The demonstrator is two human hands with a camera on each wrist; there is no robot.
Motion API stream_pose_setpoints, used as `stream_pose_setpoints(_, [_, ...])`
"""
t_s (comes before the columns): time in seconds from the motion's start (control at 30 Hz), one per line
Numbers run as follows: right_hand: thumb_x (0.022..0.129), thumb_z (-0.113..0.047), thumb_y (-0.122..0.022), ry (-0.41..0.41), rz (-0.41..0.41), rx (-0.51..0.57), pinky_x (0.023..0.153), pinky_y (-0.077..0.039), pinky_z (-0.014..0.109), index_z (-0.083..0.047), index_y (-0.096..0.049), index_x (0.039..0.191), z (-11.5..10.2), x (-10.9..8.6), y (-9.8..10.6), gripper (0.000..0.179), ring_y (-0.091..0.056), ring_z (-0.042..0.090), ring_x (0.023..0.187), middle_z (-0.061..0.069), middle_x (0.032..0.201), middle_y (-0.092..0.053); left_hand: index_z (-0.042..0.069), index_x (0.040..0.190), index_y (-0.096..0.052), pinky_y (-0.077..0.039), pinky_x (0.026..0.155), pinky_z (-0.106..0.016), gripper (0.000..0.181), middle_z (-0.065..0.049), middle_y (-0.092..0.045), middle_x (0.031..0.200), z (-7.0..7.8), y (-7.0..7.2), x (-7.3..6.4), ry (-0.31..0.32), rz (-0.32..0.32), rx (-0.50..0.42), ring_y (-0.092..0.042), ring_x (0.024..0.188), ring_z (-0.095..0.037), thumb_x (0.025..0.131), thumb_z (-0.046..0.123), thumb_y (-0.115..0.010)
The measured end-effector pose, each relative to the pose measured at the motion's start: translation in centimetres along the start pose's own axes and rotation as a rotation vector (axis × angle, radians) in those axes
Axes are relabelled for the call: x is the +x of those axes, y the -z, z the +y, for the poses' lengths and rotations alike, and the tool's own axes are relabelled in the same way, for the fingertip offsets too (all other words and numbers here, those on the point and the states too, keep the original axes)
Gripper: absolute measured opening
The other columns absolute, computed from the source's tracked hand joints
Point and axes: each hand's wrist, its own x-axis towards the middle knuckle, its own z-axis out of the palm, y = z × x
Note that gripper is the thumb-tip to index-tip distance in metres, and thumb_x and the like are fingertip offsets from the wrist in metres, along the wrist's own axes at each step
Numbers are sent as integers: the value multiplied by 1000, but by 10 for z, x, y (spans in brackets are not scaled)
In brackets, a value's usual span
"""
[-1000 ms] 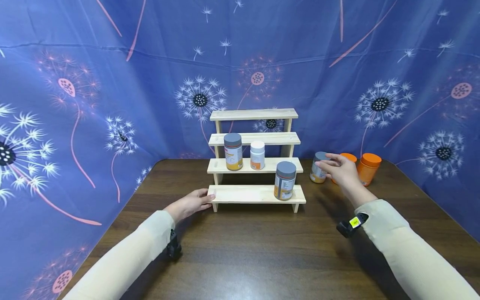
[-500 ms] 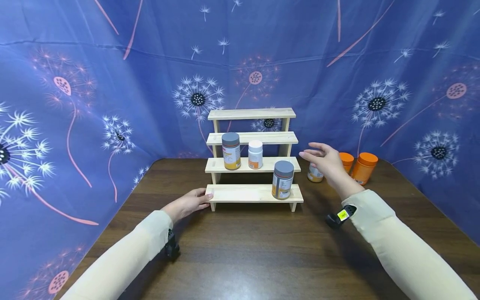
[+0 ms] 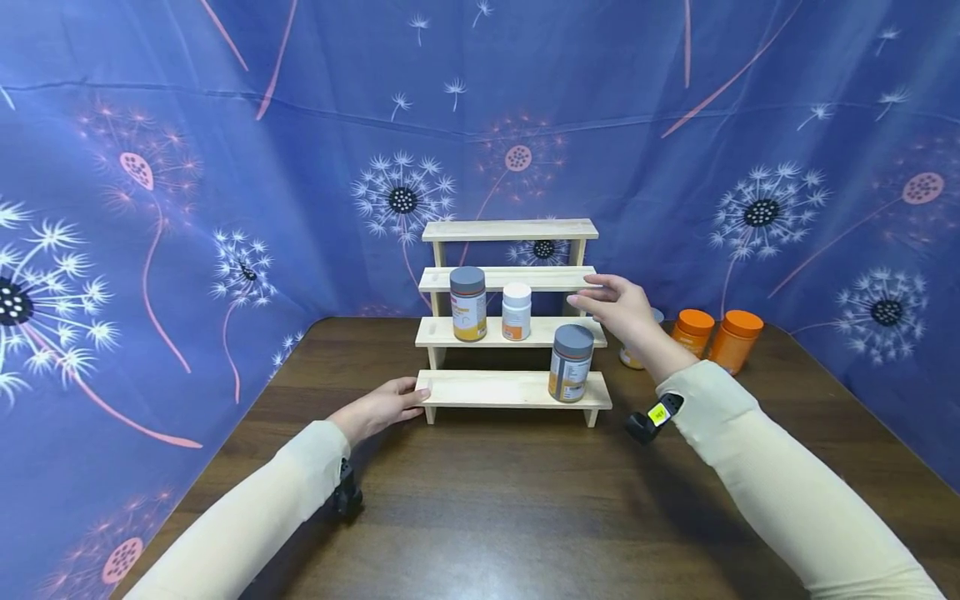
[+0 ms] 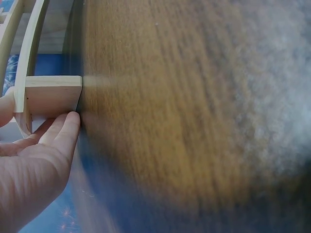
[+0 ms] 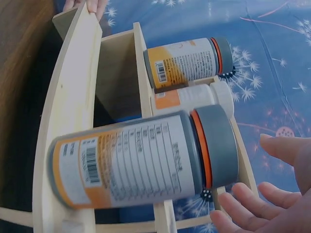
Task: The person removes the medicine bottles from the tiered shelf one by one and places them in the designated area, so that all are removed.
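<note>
A four-step wooden shelf (image 3: pixel 487 389) stands upright on the table. My left hand (image 3: pixel 382 407) pinches the left end of its lowest step, thumb above; in the left wrist view the fingers (image 4: pixel 58 141) lie against the leg. My right hand (image 3: pixel 626 310) hovers by the shelf's right side with fingers apart, holding nothing. Below it a grey-lidded supplement bottle (image 3: pixel 570 364) stands at the right of the lowest step, large in the right wrist view. On the second step stand another grey-lidded bottle (image 3: pixel 468 307) and a small white bottle (image 3: pixel 516 313).
On the table to the right, a third grey-lidded bottle (image 3: pixel 631 359) is mostly hidden behind my right hand. Beside it stand two orange bottles (image 3: pixel 693 330). A blue curtain (image 3: pixel 300 208) with dandelion prints hangs behind the dark wooden table (image 3: pixel 480 517).
My right hand has moved left from the grey-lidded bottle on the table to the shelf's right side. That bottle stays in place. My left hand has kept its grip on the shelf.
</note>
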Motion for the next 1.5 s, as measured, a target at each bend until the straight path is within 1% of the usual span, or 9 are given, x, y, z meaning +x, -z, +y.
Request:
stream_pose_setpoints(0.13, [90, -33, -69, 11, -34, 11, 107, -48, 47, -8, -37, 147, -6, 3, -5, 70, -53, 33, 125, 18, 139, -54, -11, 147, -22, -37, 116, -42, 52, -30, -40, 142, 1, 0, 0, 9, 1, 6, -44, 130, -30, 104, 9, -42])
stream_pose_setpoints(0.3, [90, -31, -70, 2, -96, 20, 106, -48, 48, -9, -36, 148, -13, 8, -14, 70, -51, 33, 127, 17, 140, -53, -12, 147, -20, -37, 116, -42, 53, -30, -39, 142, 1, 0, 0, 8, -3, 17, -42, 133, -33, 104, 11, -42])
stream_pose_setpoints(0.43, [91, -28, -69, -6, -143, 1, 107, -47, 48, -10, -35, 149, -19, 14, -22, 70, -49, 33, 129, 16, 141, -53, -12, 146, -21, -38, 116, -43, 52, -30, -39, 142, 2, 0, -1, 5, -1, 16, -44, 130, -30, 104, 10, -42])
stream_pose_setpoints(0.53, [91, -24, -69, -12, -171, 10, 108, -47, 48, -10, -35, 149, -23, 17, -31, 68, -48, 32, 130, 16, 141, -52, -12, 146, -21, -38, 116, -42, 52, -30, -39, 142, 2, 0, -1, 15, 1, 9, -45, 128, -27, 104, 9, -42])
stream_pose_setpoints(0.73, [90, -19, -70, -17, -209, 30, 110, -45, 47, -8, -36, 148, -32, 23, -48, 67, -48, 33, 130, 19, 142, -49, -12, 146, -21, -38, 116, -43, 52, -30, -39, 142, 2, 1, -2, 19, 12, 0, -44, 130, -30, 104, 9, -42])
stream_pose_setpoints(0.87, [89, -20, -71, -37, -224, 21, 109, -45, 45, -9, -37, 147, -34, 24, -56, 68, -47, 34, 129, 20, 142, -46, -11, 147, -22, -37, 116, -42, 51, -30, -39, 142, 1, 1, -1, 12, 11, -8, -44, 129, -30, 104, 8, -42])
stream_pose_setpoints(1.07, [90, -23, -71, -72, -200, 16, 112, -42, 46, -11, -37, 148, -33, 22, -62, 68, -47, 33, 129, 19, 143, -45, -12, 147, -21, -37, 116, -43, 53, -31, -39, 142, -2, -1, 0, -4, -3, -14, -45, 127, -28, 103, 8, -43])
stream_pose_setpoints(1.3, [88, -24, -72, -50, -149, 5, 113, -41, 47, -11, -41, 146, -31, 22, -67, 67, -49, 31, 128, 16, 139, -51, -12, 146, -22, -37, 116, -43, 52, -30, -40, 141, -1, 1, 0, -8, 9, -20, -45, 126, -27, 103, 8, -43])
stream_pose_setpoints(1.5, [87, -22, -74, -35, -78, -10, 108, -45, 43, -10, -49, 141, -30, 23, -73, 61, -52, 29, 120, 14, 129, -57, -13, 146, -21, -37, 116, -43, 52, -30, -40, 141, 0, 1, -1, -24, 3, -12, -45, 127, -28, 104, 8, -42])
